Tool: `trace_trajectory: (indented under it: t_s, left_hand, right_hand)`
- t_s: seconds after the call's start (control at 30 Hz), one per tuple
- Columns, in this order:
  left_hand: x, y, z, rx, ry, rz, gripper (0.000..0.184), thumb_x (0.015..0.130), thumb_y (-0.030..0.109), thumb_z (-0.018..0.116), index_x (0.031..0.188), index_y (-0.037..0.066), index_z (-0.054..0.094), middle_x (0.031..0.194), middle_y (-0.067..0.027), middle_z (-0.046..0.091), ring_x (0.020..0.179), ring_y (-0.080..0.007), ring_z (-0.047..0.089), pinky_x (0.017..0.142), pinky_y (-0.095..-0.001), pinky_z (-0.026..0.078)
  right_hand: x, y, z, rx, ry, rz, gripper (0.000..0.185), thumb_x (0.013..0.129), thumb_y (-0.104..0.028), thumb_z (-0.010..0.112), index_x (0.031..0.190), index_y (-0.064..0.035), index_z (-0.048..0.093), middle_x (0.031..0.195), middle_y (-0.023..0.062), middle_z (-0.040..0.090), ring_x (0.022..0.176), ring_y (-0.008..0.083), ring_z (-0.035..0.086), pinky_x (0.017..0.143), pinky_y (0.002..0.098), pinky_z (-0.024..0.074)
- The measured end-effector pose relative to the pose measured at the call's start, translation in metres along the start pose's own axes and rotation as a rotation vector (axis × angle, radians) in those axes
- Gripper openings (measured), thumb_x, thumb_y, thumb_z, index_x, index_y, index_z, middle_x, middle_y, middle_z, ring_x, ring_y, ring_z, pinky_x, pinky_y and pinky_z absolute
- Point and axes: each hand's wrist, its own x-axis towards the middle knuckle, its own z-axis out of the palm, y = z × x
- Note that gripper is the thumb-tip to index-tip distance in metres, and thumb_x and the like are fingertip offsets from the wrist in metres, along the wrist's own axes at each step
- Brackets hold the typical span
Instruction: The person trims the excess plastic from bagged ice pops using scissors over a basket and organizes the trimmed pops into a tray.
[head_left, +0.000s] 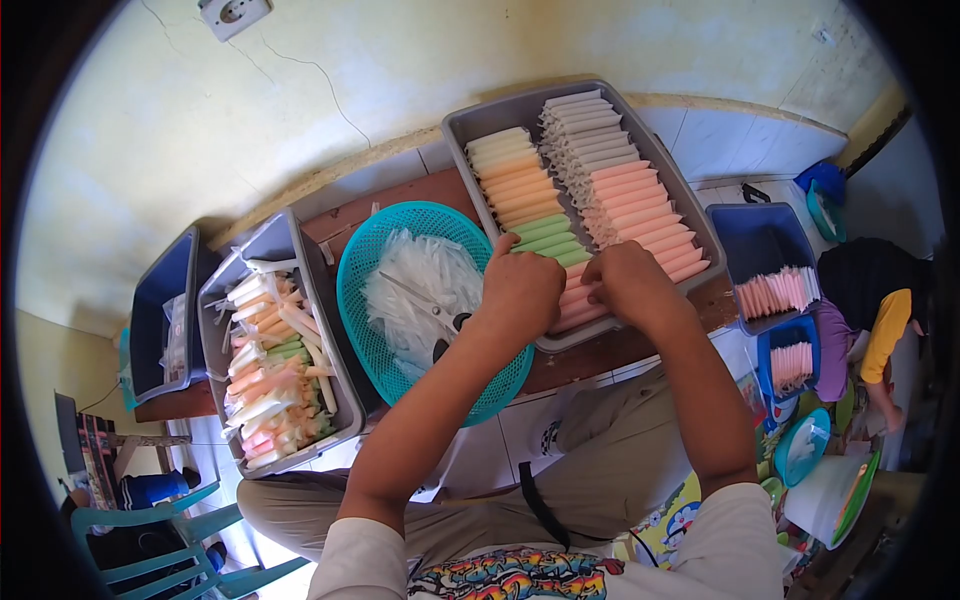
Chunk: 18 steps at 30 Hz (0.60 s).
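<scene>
Both my hands reach into a grey tray of slim filled plastic tubes laid in two columns. My left hand is curled at the left ends of the pink tubes, below the green tubes. My right hand has its fingers bent down onto the right ends of the same pink tubes. Both hands look closed on a tube there, though most fingertips are hidden. More tubes, white, orange and pink, fill the tray.
Left of the tray, a turquoise basket holds clear plastic wrappers and scissors. A grey bin of jumbled coloured tubes stands further left, beside a dark bin. Bins of pink tubes and a person's yellow sleeve are right.
</scene>
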Motion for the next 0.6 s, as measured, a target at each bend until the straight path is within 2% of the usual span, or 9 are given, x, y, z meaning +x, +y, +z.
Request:
trace_trajectory:
  t_s: [0.17,0.33,0.5,0.57,0.6]
  left_hand:
    - [0.001,0.0,0.002,0.008,0.003,-0.017,0.023,0.074,0.023,0.091,0.097,0.023,0.088,0.089,-0.0012,0.083,0.098,-0.0232,0.079,0.129,-0.0455,0.035]
    - [0.0,-0.003,0.001,-0.045,-0.006,-0.003,0.021,0.077,0.022,0.089,0.097,0.023,0.089,0.09,-0.0006,0.083,0.103,-0.0224,0.079,0.133,-0.0465,0.031]
    - [-0.005,-0.01,0.006,-0.17,0.084,0.069,0.021,0.082,0.023,0.087,0.103,0.018,0.088,0.095,-0.0023,0.083,0.108,-0.0232,0.077,0.134,-0.0499,0.029]
    - [-0.008,-0.012,0.009,-0.209,0.13,0.084,0.021,0.084,0.022,0.085,0.104,0.016,0.087,0.097,-0.0032,0.083,0.11,-0.0237,0.076,0.134,-0.0509,0.029]
    - [-0.01,-0.013,0.009,-0.248,0.171,0.103,0.021,0.086,0.021,0.084,0.106,0.014,0.086,0.099,-0.0042,0.082,0.111,-0.0243,0.075,0.134,-0.052,0.028]
  right_hand:
    - [0.002,-0.003,-0.004,0.046,-0.04,0.094,0.027,0.079,-0.002,0.089,0.105,0.0021,0.084,0.102,0.0229,0.081,0.104,0.0377,0.079,0.095,0.0462,0.0612]
    - [0.001,-0.007,-0.007,0.027,-0.035,0.097,0.029,0.079,-0.003,0.089,0.107,0.0022,0.084,0.106,0.0229,0.082,0.104,0.0371,0.079,0.095,0.0457,0.0612]
    - [-0.005,-0.009,-0.01,0.0,0.009,0.082,0.03,0.081,-0.003,0.088,0.11,0.0022,0.084,0.106,0.0232,0.081,0.104,0.0376,0.079,0.094,0.046,0.0612]
    - [-0.005,-0.004,-0.009,-0.027,0.007,0.075,0.031,0.084,-0.012,0.088,0.114,-0.0043,0.084,0.113,0.0197,0.081,0.116,0.0363,0.075,0.101,0.0481,0.06]
    - [-0.005,-0.006,-0.01,-0.028,0.007,0.072,0.031,0.084,-0.012,0.088,0.114,-0.0043,0.084,0.113,0.0197,0.081,0.116,0.0363,0.075,0.101,0.0481,0.06]
